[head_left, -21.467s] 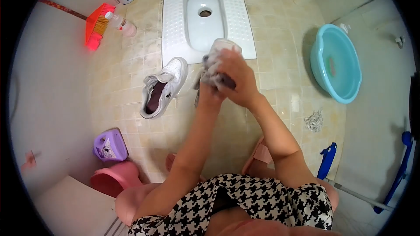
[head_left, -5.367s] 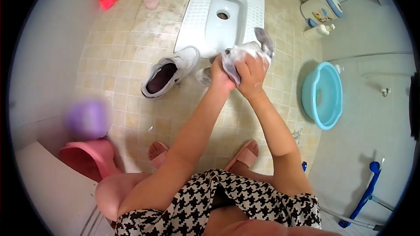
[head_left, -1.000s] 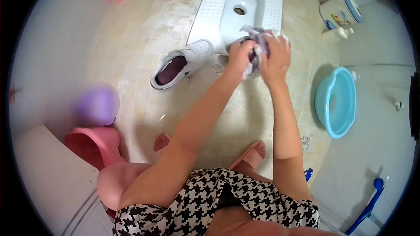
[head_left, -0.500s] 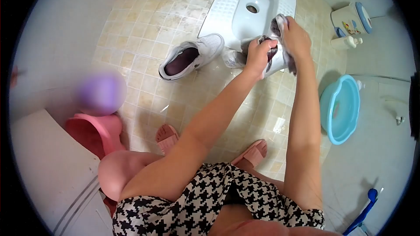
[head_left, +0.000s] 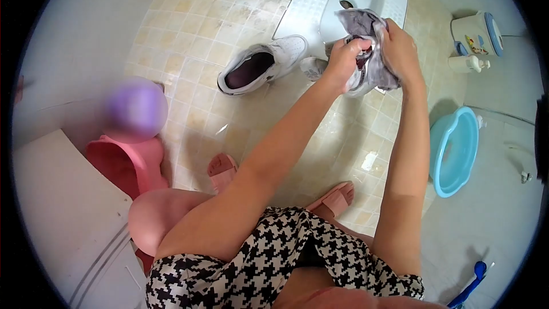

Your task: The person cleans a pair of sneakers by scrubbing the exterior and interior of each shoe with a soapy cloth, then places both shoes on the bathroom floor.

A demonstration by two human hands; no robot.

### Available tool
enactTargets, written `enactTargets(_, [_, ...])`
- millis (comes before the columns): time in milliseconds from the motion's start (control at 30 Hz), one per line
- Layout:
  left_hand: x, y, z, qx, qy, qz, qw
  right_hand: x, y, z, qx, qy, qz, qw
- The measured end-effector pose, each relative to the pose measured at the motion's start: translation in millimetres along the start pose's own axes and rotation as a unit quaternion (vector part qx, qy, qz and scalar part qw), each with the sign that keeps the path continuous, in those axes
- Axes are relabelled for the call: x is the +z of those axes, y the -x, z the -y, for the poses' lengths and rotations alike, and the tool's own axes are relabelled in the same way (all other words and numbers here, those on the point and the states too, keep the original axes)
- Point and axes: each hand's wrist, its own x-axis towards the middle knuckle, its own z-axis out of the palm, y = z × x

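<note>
My left hand (head_left: 345, 64) grips a white sneaker (head_left: 313, 68) near its opening, with the thumb on the dark inner edge. Much of this shoe is hidden behind my hand and a wet grey cloth (head_left: 361, 22). My right hand (head_left: 402, 51) is closed on the cloth and presses it against the right side of the shoe. The cloth's upper end spreads out above my left thumb. To the left, a second white sneaker (head_left: 289, 54) with a dark insole lies on the tiled floor.
A white squat toilet (head_left: 300, 8) is set in the floor beyond my hands. At right are a light-blue basin (head_left: 440, 166), a white pump bottle (head_left: 466, 64) and a white bin (head_left: 474, 34). A pink bucket (head_left: 150, 160) and a blurred purple round object (head_left: 136, 109) are at left.
My right hand has moved slightly down, and the cloth now spreads further over the shoe and toward my left hand. The view has shifted, with the floor objects a little further right.
</note>
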Motion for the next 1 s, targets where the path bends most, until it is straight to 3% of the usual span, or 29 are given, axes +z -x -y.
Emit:
enactTargets(33, [0,0,2,0.004,-0.031,-0.012,0.999,5,-11,-10,-0.006,-0.032,0.004,0.999])
enactTargets(167, [9,14,12,0.031,-0.07,-0.008,0.997,7,-41,-33,0.081,-0.077,0.189,0.976])
enactTargets(267, [15,24,24,0.011,-0.117,-0.025,0.993,25,-57,-65,0.014,0.109,0.251,0.962])
enactTargets(300, [25,33,23,0.009,-0.114,-0.026,0.993,25,-53,-61,0.043,0.158,0.284,0.945])
enactTargets(333, [26,33,24,0.01,-0.123,-0.021,0.992,60,-67,-102,0.024,0.154,0.241,0.958])
enactTargets(400, [25,32,27,0.011,-0.139,-0.018,0.99,18,-22,-65,0.067,0.053,-0.005,0.996])
enactTargets(433, [27,31,23,0.007,-0.126,-0.018,0.992,5,-8,-50,0.075,0.078,-0.022,0.994])
enactTargets(500, [30,27,20,0.02,-0.098,-0.037,0.994,-7,15,-27,0.089,0.121,-0.056,0.987])
enactTargets(600, [31,16,13,0.047,-0.07,-0.079,0.993,10,50,-3,0.042,0.139,-0.28,0.949])
enactTargets(633, [28,14,13,0.034,-0.066,-0.081,0.994,20,55,-6,-0.02,0.115,-0.375,0.92])
enactTargets(800, [22,-4,18,0.023,-0.039,-0.115,0.992,67,80,-20,0.009,0.025,-0.448,0.894])
enactTargets(867, [16,-11,8,0.049,-0.038,-0.098,0.993,116,94,-39,0.051,0.069,-0.379,0.921])
enactTargets(1000, [13,-15,-2,0.055,-0.029,-0.124,0.99,155,98,-46,0.081,-0.108,-0.346,0.928])
